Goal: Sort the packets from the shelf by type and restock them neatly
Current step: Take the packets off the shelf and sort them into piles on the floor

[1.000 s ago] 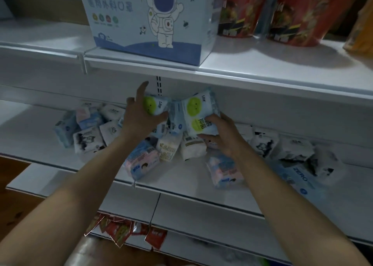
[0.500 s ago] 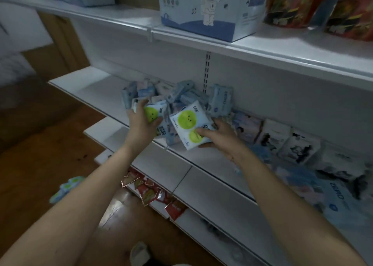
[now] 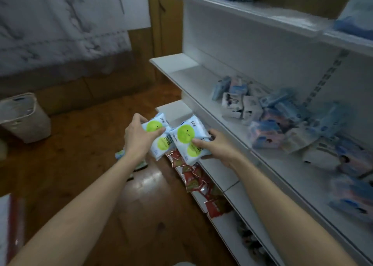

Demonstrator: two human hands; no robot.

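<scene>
Head view, left hand (image 3: 139,138) fingers clamped on one green-dot packet (image 3: 156,136), right hand (image 3: 217,146) — another (image 3: 188,140).

We've pulled both hands back off the shelf (image 3: 203,80): left hand (image 3: 137,138) & right hand (image 3: 218,146) now hold their green-dot packets (image 3: 186,138) out over the floor (pile left behind), w/ the view swung left.

A person's left hand (image 3: 139,138) and right hand (image 3: 217,147) each hold a white plastic packet with green circles (image 3: 186,137), touching, in front of a white metal shelf (image 3: 193,78) bearing jumbled blue and white packets (image 3: 282,116).
</scene>
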